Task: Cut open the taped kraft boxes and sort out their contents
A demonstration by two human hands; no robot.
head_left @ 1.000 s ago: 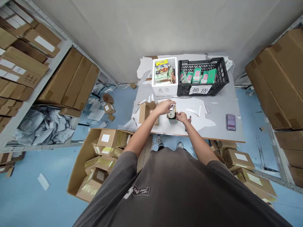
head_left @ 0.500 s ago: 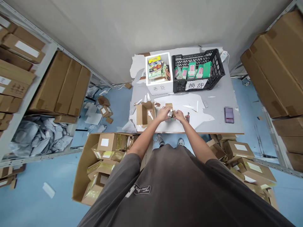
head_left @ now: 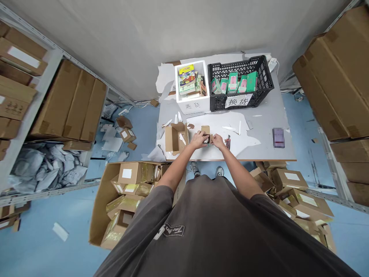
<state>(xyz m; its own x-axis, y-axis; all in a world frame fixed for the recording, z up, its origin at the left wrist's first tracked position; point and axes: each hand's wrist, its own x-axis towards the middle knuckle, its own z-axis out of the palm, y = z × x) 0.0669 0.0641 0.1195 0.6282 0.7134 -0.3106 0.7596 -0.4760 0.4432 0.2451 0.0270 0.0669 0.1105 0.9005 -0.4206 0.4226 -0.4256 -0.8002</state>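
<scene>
A small opened box (head_left: 205,129) with a raised brown flap stands on white paper near the table's front edge. My left hand (head_left: 198,139) is closed round its left side, beside a dark opening with something shiny in it. The fingers of my right hand (head_left: 218,141) pinch a brown flap at the box's right side. Just right of that hand lie red and dark tools (head_left: 228,142). An open brown carton (head_left: 172,139) with a white piece inside sits to the left of my left hand.
Behind are a white bin (head_left: 192,104) of small packages and a black crate (head_left: 241,100) of green boxes. A phone-like item (head_left: 278,137) lies at the right. Below the table, a large carton (head_left: 99,204) holds parcels; more boxes (head_left: 302,200) lie at right. Shelves flank both sides.
The shiny round thing at the small box's opening now sits lower, and a dark gap shows there. Both hands stay at the box. The whole view has shifted slightly.
</scene>
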